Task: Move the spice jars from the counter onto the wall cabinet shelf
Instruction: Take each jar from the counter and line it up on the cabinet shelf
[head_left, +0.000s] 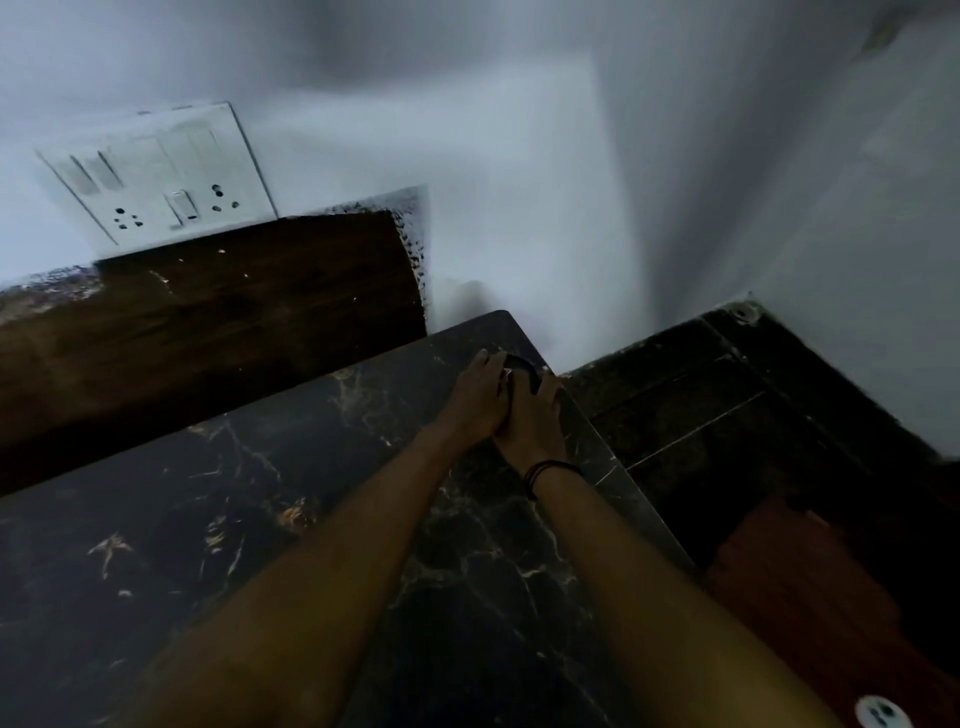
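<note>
Both hands meet at the far right corner of the black marble counter (260, 519). My left hand (475, 397) and my right hand (535, 423) are wrapped together around a small dark object (522, 370), probably a spice jar, though the dim blurred frame does not show it clearly. Only its dark top and a small pale spot show between the fingers. A black band circles my right wrist. No wall cabinet shelf is in view.
A dark wooden backsplash (208, 322) runs behind the counter, with a white switch and socket plate (156, 176) on the wall above it. Right of the counter edge lies dark tiled floor (727, 415), a reddish mat (805, 582) and white walls.
</note>
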